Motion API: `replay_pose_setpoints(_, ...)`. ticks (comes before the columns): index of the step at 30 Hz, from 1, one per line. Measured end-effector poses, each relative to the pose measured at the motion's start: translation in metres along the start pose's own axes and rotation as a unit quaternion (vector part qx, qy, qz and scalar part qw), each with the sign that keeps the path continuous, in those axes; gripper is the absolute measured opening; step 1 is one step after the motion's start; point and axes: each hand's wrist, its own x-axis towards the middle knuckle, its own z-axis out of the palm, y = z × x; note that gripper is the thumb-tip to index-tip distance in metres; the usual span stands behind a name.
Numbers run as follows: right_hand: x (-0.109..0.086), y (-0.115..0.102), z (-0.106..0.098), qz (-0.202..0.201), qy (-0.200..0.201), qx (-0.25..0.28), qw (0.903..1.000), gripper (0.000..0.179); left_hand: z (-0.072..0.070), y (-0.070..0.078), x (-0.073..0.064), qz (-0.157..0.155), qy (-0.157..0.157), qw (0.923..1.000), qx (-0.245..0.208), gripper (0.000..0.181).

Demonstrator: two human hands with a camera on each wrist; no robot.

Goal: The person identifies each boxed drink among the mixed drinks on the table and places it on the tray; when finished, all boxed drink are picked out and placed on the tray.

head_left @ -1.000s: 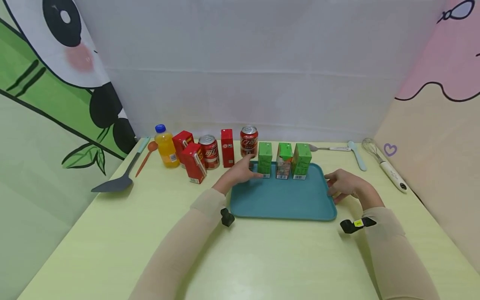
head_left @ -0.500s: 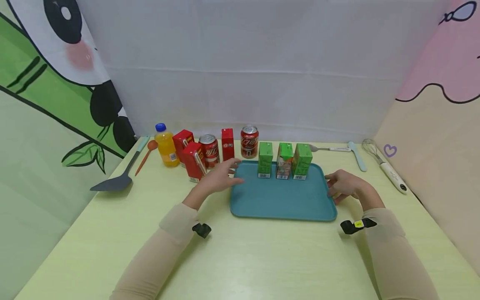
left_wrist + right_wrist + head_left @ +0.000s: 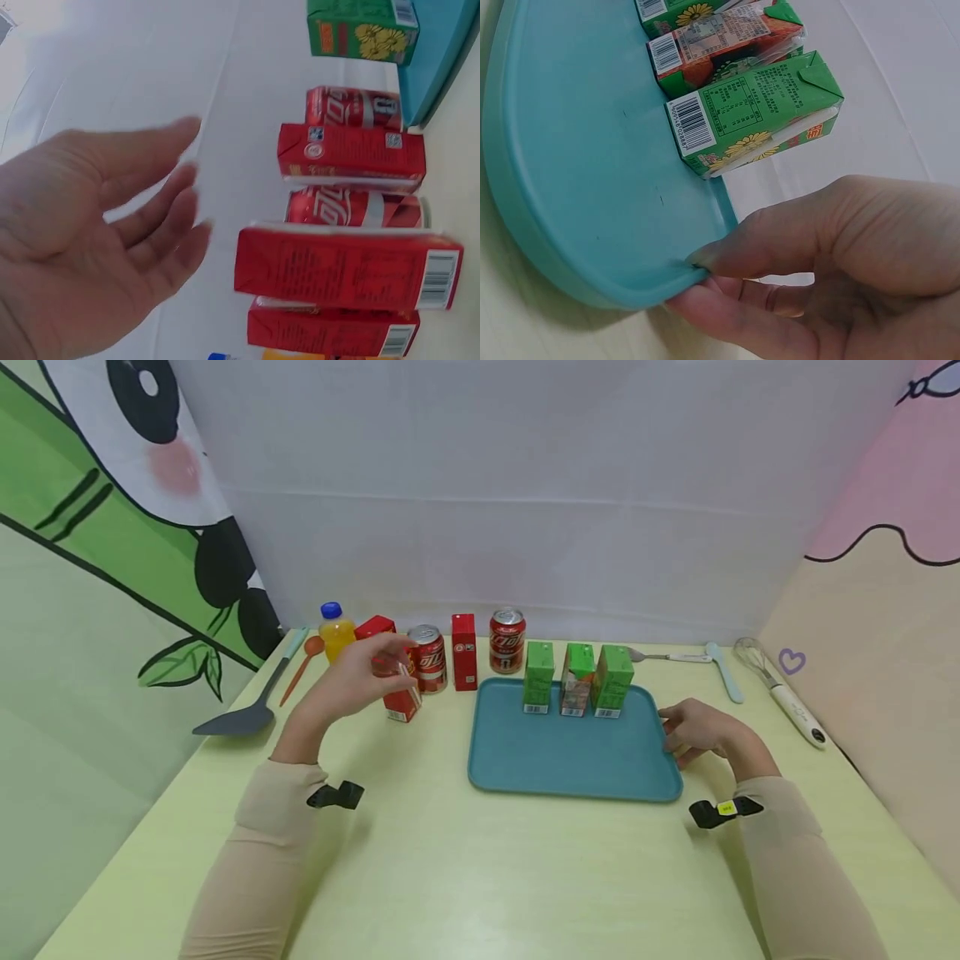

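My left hand is raised in front of the red drink cartons at the left, thumb and fingers spread apart with nothing between them. It partly covers the nearest red carton; in the left wrist view that carton stands apart from the fingertips. At the right, my right hand pinches the side rim of the blue tray; the right wrist view has the thumb on top of the rim and fingers beneath. Three juice cartons stand in a row along the tray's far side, including a green one.
Behind the left hand are a juice bottle, another red carton and a red can. A red carton and second can stand behind the tray. A spatula lies far left, a whisk far right.
My left hand has moved left from beside the green carton on the tray to the red cartons, with nothing in it. The right hand keeps its hold on the tray rim.
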Motion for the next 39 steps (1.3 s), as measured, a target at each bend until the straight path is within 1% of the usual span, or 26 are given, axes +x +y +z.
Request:
replay_pose_setpoints(2, 0.000, 0.000, -0.001, 0.001, 0.001, -0.001, 1.0000, 0.078, -0.006, -0.004, 0.000, -0.013, 0.038, 0.9992, 0.003, 0.050)
replay_pose_setpoints(4, -0.001, 0.001, -0.001, 0.001, 0.000, -0.002, 1.0000, 0.078, -0.009, -0.009, 0.000, -0.031, 0.063, 0.9975, 0.010, 0.054)
replay_pose_setpoints(6, -0.001, 0.001, -0.001, 0.000, 0.000, -0.002, 1.0000, 0.078, -0.010, -0.014, 0.001, -0.045, 0.077, 0.9959, 0.013, 0.059)
replay_pose_setpoints(9, 0.000, 0.000, -0.001, -0.001, 0.000, -0.003, 1.0000, 0.077, -0.010, -0.022, 0.003, -0.063, 0.094, 0.9936, 0.004, 0.065)
replay_pose_setpoints(12, 0.001, -0.001, 0.000, 0.000, -0.001, -0.005, 1.0000, 0.078, -0.008, -0.031, 0.006, -0.069, 0.095, 0.9929, -0.019, 0.067)
replay_pose_setpoints(14, 0.001, -0.002, 0.000, 0.002, -0.001, -0.005, 1.0000, 0.078, -0.007, -0.038, 0.007, -0.069, 0.089, 0.9930, -0.038, 0.067)
replay_pose_setpoints(16, 0.001, -0.002, 0.000, 0.003, -0.001, -0.004, 1.0000, 0.078, -0.006, -0.044, 0.008, -0.067, 0.075, 0.9929, -0.064, 0.067)
replay_pose_setpoints(18, 0.001, -0.002, 0.000, 0.002, 0.000, -0.003, 1.0000, 0.078, -0.006, -0.050, 0.009, -0.067, 0.056, 0.9918, -0.093, 0.070)
replay_pose_setpoints(21, 0.001, -0.001, 0.000, 0.001, 0.002, 0.000, 1.0000, 0.078, -0.005, -0.060, 0.011, -0.078, 0.020, 0.9895, -0.120, 0.077)
replay_pose_setpoints(24, 0.000, -0.001, 0.000, 0.000, 0.003, 0.002, 1.0000, 0.078, -0.001, -0.072, 0.012, -0.094, -0.016, 0.9871, -0.129, 0.086)
replay_pose_setpoints(27, 0.000, 0.000, 0.000, -0.001, 0.002, 0.002, 1.0000, 0.078, 0.005, -0.082, 0.013, -0.104, -0.037, 0.9866, -0.120, 0.087)
replay_pose_setpoints(31, 0.001, 0.001, 0.000, -0.001, 0.001, 0.003, 1.0000, 0.078, 0.013, -0.091, 0.013, -0.112, -0.044, 0.9861, -0.115, 0.083)
replay_pose_setpoints(35, 0.002, 0.001, 0.000, 0.000, 0.003, 0.003, 1.0000, 0.078, 0.020, -0.101, 0.013, -0.123, -0.050, 0.9827, -0.129, 0.084)
replay_pose_setpoints(39, 0.001, 0.000, 0.000, 0.001, 0.005, 0.002, 1.0000, 0.078, 0.025, -0.110, 0.013, -0.123, -0.061, 0.9798, -0.146, 0.086)
